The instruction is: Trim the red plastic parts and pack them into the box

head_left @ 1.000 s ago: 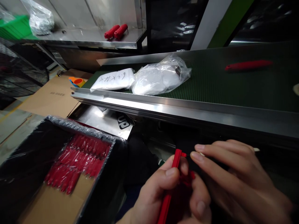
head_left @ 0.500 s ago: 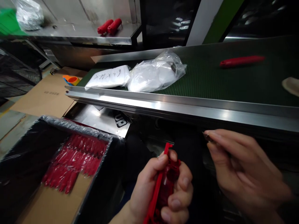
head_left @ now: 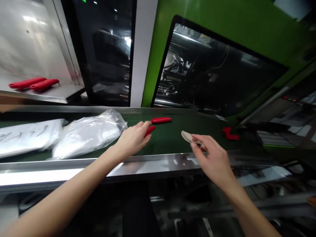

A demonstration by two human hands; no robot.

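left hand (head_left: 133, 139), now over the belt (head_left: 169, 141), grips a red part (head_left: 149, 130); right hand (head_left: 214, 158) pinches a pale piece (head_left: 187, 137).

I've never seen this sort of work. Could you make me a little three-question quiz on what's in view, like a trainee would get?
1. Multiple choice: what colour is the small piece at the fingers of the right hand? A) blue B) cream C) black
2. True or false: the packet with handwriting lies on the green belt.
3. Fill in the blank: ___ red pieces lie on the metal shelf.

Key: 1. B; 2. True; 3. Two
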